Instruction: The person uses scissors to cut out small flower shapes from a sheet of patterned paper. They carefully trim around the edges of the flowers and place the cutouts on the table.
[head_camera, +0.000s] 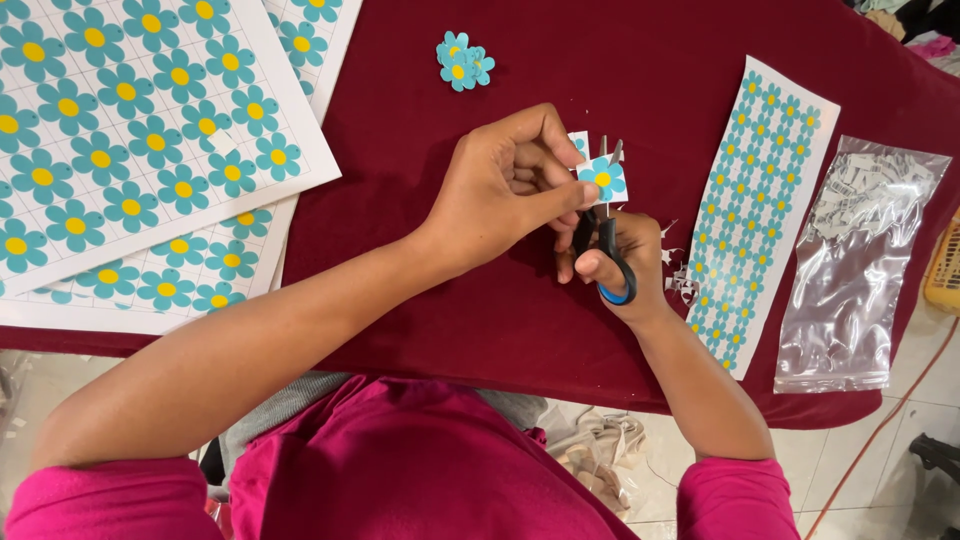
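The left hand (510, 185) pinches a small paper flower cutout (603, 179), blue with a yellow centre, between thumb and fingertips. Just below it, the right hand (625, 265) is closed around black scissors (605, 250), blades pointing up into the cutout. Printed flower sheets (120, 150) lie left of the hands; a narrow flower strip (760, 200) lies to the right on the dark red surface (400, 120).

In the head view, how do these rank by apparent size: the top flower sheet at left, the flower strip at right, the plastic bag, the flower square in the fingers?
1. Top flower sheet, though cut off by the frame.
2-3. Flower strip and plastic bag: look alike, not ranked.
4. Flower square, smallest.
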